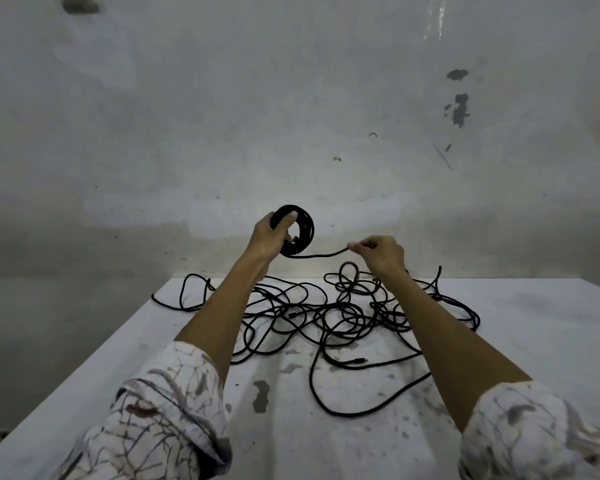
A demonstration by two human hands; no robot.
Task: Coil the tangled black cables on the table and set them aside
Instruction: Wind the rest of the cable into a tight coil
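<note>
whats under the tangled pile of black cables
The tangled cables lie on a white table with grey stains; its surface shows through the loops. Both forearms cross above the pile, hiding parts of it. Nothing else shows beneath the cables.

One view only: your head camera, wide-angle, aimed forward and slightly down. The table [534,341] fills the lower half, its far edge at mid-height; the stained wall [291,98] behind fills the rest. Your forearms enter from the bottom edge, close in.
</note>
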